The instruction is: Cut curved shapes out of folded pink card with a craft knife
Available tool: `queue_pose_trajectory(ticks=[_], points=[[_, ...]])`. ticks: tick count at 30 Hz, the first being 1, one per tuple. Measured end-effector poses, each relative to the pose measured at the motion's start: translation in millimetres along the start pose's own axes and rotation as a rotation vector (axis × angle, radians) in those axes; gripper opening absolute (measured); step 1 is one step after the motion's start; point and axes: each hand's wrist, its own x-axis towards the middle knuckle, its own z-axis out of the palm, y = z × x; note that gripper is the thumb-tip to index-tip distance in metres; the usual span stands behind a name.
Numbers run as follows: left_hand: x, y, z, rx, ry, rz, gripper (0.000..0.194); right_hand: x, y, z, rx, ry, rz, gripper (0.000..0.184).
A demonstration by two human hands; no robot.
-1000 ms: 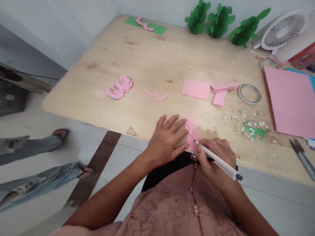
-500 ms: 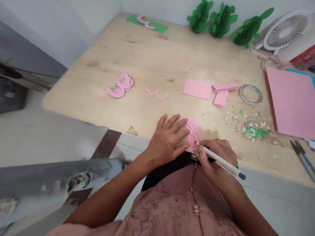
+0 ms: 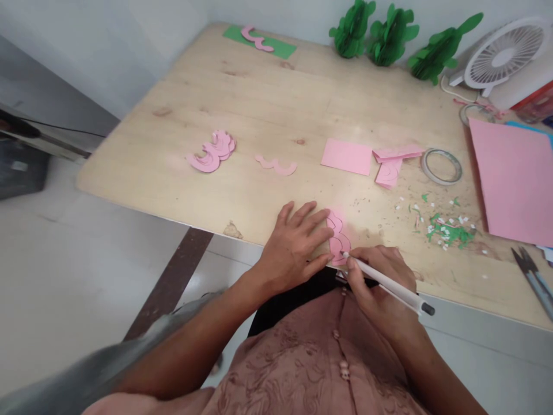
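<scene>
A small pink paper (image 3: 339,236) with curved outlines drawn on it lies at the table's front edge. My left hand (image 3: 298,245) rests flat with fingers spread, its fingertips on the paper's left side. In my right hand (image 3: 382,276) is a white pen (image 3: 389,282), its tip on the lower part of the drawn curve. Beyond the hands lie a wavy pink cutout (image 3: 276,166) and, to its left, a stack of curved pink cutouts (image 3: 211,151). A pink paper rectangle (image 3: 346,157) sits beside folded pink pieces (image 3: 391,167), one bearing drawn lines.
To the right are a tape roll (image 3: 441,166), green and white paper scraps (image 3: 451,231), pink sheets (image 3: 514,178) and scissors (image 3: 533,282). Green paper plants (image 3: 393,37) and a white fan (image 3: 503,56) stand at the back. A green strip (image 3: 283,48) carries a pink cutout at the far left.
The pen tip has shifted slightly left and down along the drawn line. My left hand stays in place. At the lower left, a person's grey-clad leg has moved down and is partly out of view.
</scene>
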Motion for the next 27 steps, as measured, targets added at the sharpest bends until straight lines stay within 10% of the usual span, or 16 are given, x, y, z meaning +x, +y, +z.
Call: queue_pose_trajectory(ticks=[27], points=[[-0.2, -0.9, 0.3, 0.004, 0.014, 0.014, 0.028, 4.8, -4.1, 1.0, 0.06, -0.021, 0.109, 0.009]])
